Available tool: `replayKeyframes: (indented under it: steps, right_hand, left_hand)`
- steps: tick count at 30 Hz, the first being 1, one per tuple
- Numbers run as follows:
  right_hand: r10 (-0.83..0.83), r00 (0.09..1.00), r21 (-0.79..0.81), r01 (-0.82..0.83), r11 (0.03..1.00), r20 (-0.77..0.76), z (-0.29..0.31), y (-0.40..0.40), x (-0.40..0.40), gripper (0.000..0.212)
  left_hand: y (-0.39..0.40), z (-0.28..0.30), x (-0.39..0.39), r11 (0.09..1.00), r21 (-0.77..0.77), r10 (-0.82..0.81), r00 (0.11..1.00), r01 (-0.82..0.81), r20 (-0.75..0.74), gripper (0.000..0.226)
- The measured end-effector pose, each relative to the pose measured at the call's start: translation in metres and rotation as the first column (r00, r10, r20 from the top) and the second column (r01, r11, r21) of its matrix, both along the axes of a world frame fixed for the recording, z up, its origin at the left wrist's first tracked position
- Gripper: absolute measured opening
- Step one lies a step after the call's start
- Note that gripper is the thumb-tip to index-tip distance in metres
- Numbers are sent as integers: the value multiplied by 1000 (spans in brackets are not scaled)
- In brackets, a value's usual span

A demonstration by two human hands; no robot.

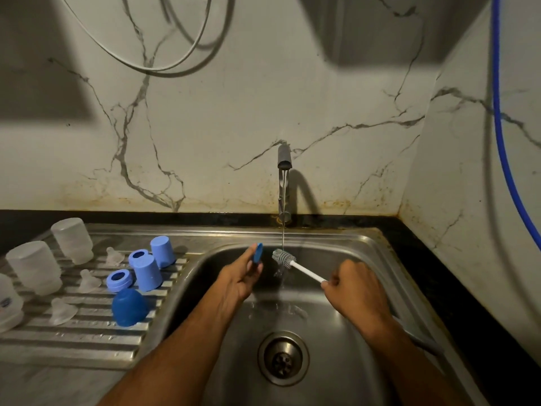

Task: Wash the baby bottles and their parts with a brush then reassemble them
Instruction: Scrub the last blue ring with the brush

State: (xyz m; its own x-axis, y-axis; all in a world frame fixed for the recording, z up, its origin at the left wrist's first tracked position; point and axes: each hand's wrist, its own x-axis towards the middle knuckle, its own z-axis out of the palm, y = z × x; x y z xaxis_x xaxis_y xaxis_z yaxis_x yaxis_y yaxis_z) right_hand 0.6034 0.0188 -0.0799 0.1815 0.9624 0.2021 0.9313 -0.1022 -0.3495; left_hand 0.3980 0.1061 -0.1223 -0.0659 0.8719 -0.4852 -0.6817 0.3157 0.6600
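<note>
Two bare forearms reach from the bottom edge over a stainless steel sink, whose drain sits between them. Left of the basin, a ridged metal draining surface carries three frosted bottle bodies standing mouth down, the nearest one cut off by the frame edge, plus clear teats, two light blue screw rings, two light blue caps and a darker blue cap. At the back, a tap runs a thin stream of water into the basin. The left hand pinches a small blue ring or lid edge-on at its fingertips. The right hand is curled around the white handle of a bottle brush, whose bristle head sits in the stream just beside the blue part, not touching it. The hands are apart. Judging from this, the wet blue part could slip from so light a pinch and drop toward the drain, and brushing may splash water onto the parts on the rack. Seen edge-on in dim light, the blue part cannot be told as ring or lid.
</note>
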Motion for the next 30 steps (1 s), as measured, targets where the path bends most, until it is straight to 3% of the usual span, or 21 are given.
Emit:
replayKeyframes:
  steps: [4, 7, 11, 19, 24, 30]
  right_hand:
    - [-9, 998, -9, 9, 1000, -62, 0, -2, 13, 25]
    - [-36, 994, -4, 35, 999, -108, 0, -1, 16, 23]
    - [-43, 992, -10, 42, 999, -120, 0, -2, 18, 22]
    - [5, 990, -31, -10, 999, -143, -2, -1, 17, 17]
    - [59, 992, -49, -65, 997, -108, -2, -1, 15, 23]
    - [71, 997, -79, -71, 994, -5, 2, -4, 8, 25]
  left_hand:
    - [-6, 4, -5, 1000, 14, -29, 991, 27, 127, 28]
    - [-3, 4, -2, 998, 18, -58, 989, 56, 134, 48]
    - [-6, 7, 0, 988, 63, -140, 989, 143, -41, 52]
    - [-5, 10, 0, 974, 54, -181, 903, 219, -391, 31]
    - [-4, 8, 2, 986, 76, -112, 924, 150, -367, 23]
    - [-10, 13, 4, 975, 46, -202, 951, 218, -234, 17]
